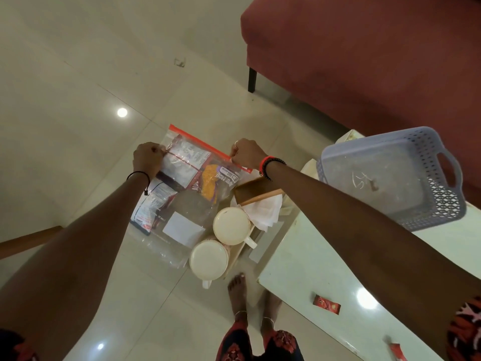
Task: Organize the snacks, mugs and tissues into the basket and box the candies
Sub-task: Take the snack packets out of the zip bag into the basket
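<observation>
Nearest, a red candy sachet [326, 305] lay on the glossy white tabletop [299, 256]. Past it stood two round cream mugs [231, 225], with crumpled white tissues [265, 213] just beside them. The clear zip bag [182, 227] of snack packets [213, 183] was held left of the mugs, its orange seal edge farthest and running left to right. The left hand [148, 158] and right hand [247, 155] each pinched that seal. A lilac perforated basket [442, 204] sat at the right, with pale floor tiles [78, 87] and a maroon sofa [364, 61] beyond.
</observation>
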{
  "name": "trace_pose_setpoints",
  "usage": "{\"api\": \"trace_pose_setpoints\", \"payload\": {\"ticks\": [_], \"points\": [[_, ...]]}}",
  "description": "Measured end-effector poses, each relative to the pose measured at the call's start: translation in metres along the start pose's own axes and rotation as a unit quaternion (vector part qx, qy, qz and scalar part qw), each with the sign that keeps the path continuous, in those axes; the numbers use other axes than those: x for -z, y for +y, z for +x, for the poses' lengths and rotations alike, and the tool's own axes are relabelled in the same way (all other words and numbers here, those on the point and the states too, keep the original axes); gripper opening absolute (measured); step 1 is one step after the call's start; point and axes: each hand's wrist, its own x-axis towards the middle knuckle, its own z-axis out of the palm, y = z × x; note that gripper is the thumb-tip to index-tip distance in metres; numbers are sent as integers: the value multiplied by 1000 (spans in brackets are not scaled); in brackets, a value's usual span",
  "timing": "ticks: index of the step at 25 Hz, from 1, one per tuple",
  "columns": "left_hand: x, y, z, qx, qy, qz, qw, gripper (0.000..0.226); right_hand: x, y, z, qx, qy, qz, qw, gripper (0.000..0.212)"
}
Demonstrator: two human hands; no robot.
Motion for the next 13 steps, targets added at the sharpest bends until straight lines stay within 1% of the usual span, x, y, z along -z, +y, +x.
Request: {"api": "trace_pose_setpoints", "payload": {"ticks": [2,5,8,11,13], "points": [[5,2,-3,-3,9,-25,1000,22,0,-5,-2,3,2,3,1000,20],[15,0,-13,-4,26,-53,998,18,1,-16,-9,4,-17,10,1000,20],[34,3,-23,-2,34,-63,997,20,6,-31,-18,5,-25,24,999,23],[56,6,-27,-19,50,-55,997,24,10,-46,-25,3,-18,78,997,22],[72,10,-31,-29,69,-57,996,27,13,-59,-31,6,-10,108,994,16]]}}
